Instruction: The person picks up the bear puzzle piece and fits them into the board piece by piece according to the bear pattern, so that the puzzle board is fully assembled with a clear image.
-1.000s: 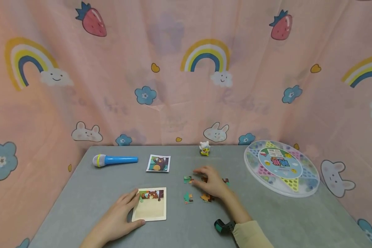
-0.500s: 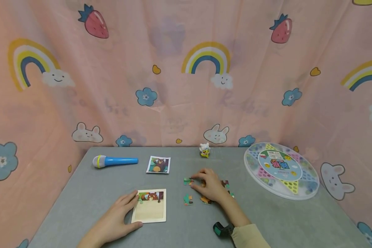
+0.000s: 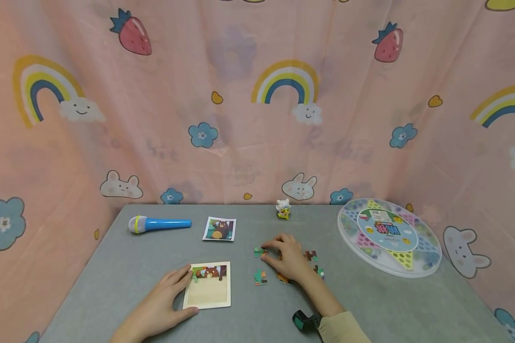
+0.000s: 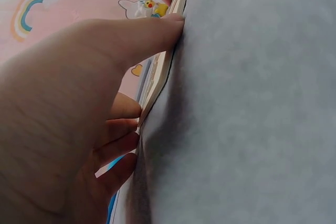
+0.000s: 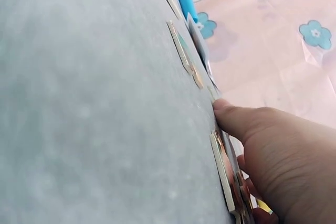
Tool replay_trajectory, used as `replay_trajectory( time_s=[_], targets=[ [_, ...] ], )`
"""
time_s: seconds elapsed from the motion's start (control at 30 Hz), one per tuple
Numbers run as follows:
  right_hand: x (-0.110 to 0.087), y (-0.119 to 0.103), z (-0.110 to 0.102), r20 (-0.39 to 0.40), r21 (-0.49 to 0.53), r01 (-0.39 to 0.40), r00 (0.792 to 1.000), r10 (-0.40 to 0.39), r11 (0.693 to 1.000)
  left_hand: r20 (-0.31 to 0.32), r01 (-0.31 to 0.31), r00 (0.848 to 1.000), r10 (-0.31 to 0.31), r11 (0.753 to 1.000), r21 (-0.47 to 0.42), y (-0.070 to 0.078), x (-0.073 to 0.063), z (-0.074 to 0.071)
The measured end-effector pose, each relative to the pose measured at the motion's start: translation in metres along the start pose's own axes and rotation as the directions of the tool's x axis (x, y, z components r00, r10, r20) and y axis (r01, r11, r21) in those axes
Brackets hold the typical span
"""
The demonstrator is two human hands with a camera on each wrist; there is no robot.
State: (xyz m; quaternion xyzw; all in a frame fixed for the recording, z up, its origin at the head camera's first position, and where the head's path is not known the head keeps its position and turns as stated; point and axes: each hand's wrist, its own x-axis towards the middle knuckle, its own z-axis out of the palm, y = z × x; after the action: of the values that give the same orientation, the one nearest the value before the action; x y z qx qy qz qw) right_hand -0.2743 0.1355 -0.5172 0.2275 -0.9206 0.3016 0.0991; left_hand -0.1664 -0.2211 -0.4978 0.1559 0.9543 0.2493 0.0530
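1. Puzzle tray (image 3: 208,294) lies flat on the grey table (image 3: 249,324), directly under your left hand's reach; the bear strip (image 3: 211,272) fills its far end, with pale wood showing nearer you.
2. Your left hand (image 3: 164,296) holds the tray in a wide spread: fingers against its left edge, thumb at its near edge close to the corner.
3. Your right hand (image 3: 289,258) is to the right of the tray and slightly beyond its far edge, its thumb and index finger set narrow.
4. That pinch takes the right end of the green piece (image 3: 257,252), which lies between your two fingertips; its green end sticks out toward the tray's side.
5. Just nearer you than that grip, right of the tray, sits the teal piece (image 3: 260,277), clear of your fingers.
6. Farther right of the tray, the orange piece (image 3: 283,278) shows partly under your right hand, and the brown piece (image 3: 311,255) lies past your knuckles.
7. Beyond the tray rests the bear card (image 3: 220,229); the blue microphone (image 3: 167,223) lies beyond and left of the tray.
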Motion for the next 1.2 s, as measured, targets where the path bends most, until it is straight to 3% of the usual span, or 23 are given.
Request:
replay_trajectory(
  time_s=[0.23,0.53,1.2],
  targets=[
    [-0.0007,-0.0027,0.0021,-0.010,-0.015,-0.022,1.000,0.021,1.000,0.006,0.001,1.000,-0.001,1.000,-0.021,-0.0010,-0.0007,-0.0012],
    [-0.0004,-0.0034,0.0032,0.003,0.022,-0.049,0.999,0.049,0.999,0.012,-0.046,0.999,0.047,0.997,-0.056,-0.0078,-0.0019,-0.0037],
    [0.0007,-0.0049,-0.0014,0.002,0.067,-0.064,0.998,0.064,0.996,0.010,-0.036,0.999,0.036,0.998,-0.046,-0.0086,-0.0004,-0.0016]
  ],
)
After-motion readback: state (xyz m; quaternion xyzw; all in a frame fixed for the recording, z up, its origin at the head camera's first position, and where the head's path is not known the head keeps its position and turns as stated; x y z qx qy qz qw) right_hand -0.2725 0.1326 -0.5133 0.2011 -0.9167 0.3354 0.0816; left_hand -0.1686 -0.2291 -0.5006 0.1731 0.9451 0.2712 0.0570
